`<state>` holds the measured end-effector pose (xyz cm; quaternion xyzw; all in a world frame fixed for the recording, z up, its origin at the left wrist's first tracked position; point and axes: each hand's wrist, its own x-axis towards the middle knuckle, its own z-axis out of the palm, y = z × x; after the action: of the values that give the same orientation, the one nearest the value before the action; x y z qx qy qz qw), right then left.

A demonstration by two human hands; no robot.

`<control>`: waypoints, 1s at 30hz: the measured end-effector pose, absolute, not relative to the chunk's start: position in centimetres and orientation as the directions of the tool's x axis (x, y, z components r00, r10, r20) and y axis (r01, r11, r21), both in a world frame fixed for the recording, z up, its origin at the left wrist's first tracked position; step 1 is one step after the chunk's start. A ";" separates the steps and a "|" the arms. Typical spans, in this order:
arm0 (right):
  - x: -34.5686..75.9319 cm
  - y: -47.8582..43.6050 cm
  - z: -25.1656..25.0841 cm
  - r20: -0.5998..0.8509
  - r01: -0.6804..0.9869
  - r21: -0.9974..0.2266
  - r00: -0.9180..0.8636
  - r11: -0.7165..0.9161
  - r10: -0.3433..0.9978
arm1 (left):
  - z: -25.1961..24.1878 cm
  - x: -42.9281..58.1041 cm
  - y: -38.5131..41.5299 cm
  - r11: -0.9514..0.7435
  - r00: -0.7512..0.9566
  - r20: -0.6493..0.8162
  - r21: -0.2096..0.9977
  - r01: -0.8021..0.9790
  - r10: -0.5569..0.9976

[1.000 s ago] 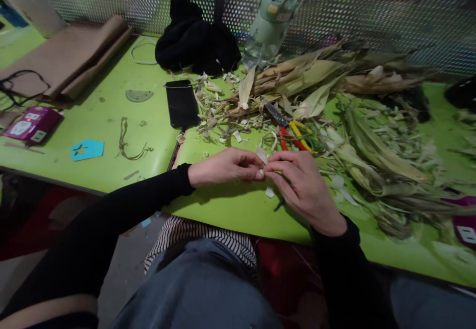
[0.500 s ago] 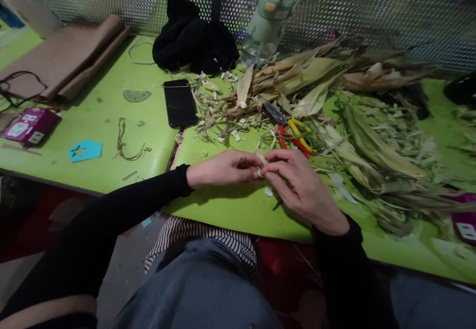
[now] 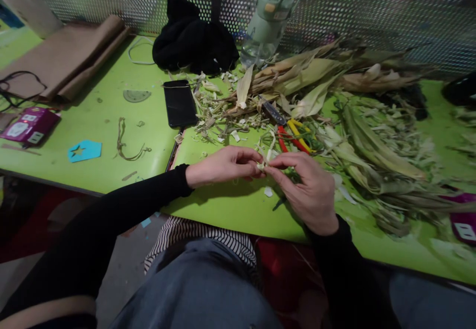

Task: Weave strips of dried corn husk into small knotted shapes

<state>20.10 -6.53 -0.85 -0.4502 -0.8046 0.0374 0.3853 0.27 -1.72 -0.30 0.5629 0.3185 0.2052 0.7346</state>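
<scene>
Between my two hands is a small pale strip of corn husk (image 3: pixel 271 145), its free end pointing up and away from me. My left hand (image 3: pixel 228 165) pinches its lower end, where a small pale lump shows at the fingertips. From the right, my right hand (image 3: pixel 307 185) pinches the same piece with thumb and forefinger, so the fingertips nearly meet. Just beyond lie pliers (image 3: pixel 292 133) with red and yellow handles. A white husk scrap (image 3: pixel 268 191) rests on the green table (image 3: pixel 230 207) below my hands. Fingers hide part of the strip.
Dried corn husks (image 3: pixel 305 73) and shreds cover the right and back. A phone (image 3: pixel 180 103), a protractor (image 3: pixel 137 96), a knotted husk cord (image 3: pixel 122 143) and a blue star-cut card (image 3: pixel 85 151) lie left. Behind stand a bottle (image 3: pixel 266 26) and black cloth (image 3: pixel 195 41).
My right hand has turned, its fingers now more curled, and its wrist has shifted slightly left. The husk strip's free end shows more plainly above the fingertips. My left hand has barely moved.
</scene>
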 end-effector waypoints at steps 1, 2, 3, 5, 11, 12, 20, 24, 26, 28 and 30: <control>20.0 -6.6 -0.9 0.589 0.701 -0.403 -0.293 0.588 0.753 | -0.3 0.3 -1.7 0.282 0.713 -0.236 0.958 0.057 0.660; 20.0 -6.6 -1.0 0.595 0.707 -0.395 -0.290 0.587 0.750 | -0.3 0.3 -1.7 0.279 0.714 -0.235 0.958 0.057 0.660; 19.9 -6.6 -1.0 0.603 0.713 -0.382 -0.290 0.588 0.744 | -0.4 0.3 -1.7 0.275 0.714 -0.232 0.960 0.058 0.661; 19.8 -6.6 -1.1 0.619 0.720 -0.354 -0.298 0.597 0.726 | -0.4 0.3 -1.8 0.269 0.714 -0.228 0.961 0.057 0.662; 19.8 -6.5 -1.4 0.654 0.730 -0.271 -0.339 0.627 0.676 | -0.8 0.4 -1.8 0.308 0.682 -0.221 0.951 -0.008 0.698; 19.8 -6.6 -1.4 0.654 0.740 -0.266 -0.333 0.618 0.679 | -0.8 0.4 -1.8 0.318 0.681 -0.221 0.948 -0.018 0.698; 19.7 -6.7 -1.5 0.642 0.735 -0.318 -0.298 0.599 0.707 | -0.8 0.3 -1.9 0.308 0.698 -0.215 0.951 -0.008 0.683; 19.7 -6.9 -1.2 0.607 0.694 -0.390 -0.301 0.605 0.736 | -1.2 0.3 -1.7 0.249 0.692 -0.150 0.967 -0.044 0.706; 19.7 -7.0 -1.1 0.600 0.687 -0.446 -0.246 0.573 0.761 | -1.4 0.3 -1.6 0.228 0.686 -0.114 0.970 -0.078 0.718; 19.7 -7.0 -1.1 0.570 0.697 -0.519 -0.149 0.495 0.808 | -1.5 0.3 -1.6 0.219 0.686 -0.088 0.970 -0.106 0.722; 19.7 -6.9 -1.2 0.484 0.696 -0.589 -0.103 0.411 0.869 | -1.4 0.3 -1.6 0.216 0.694 -0.073 0.969 -0.121 0.716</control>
<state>19.66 -6.92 -1.15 -0.5322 -0.7350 0.1067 0.4065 0.27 -1.61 -1.44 0.5572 0.2672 0.2857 0.7325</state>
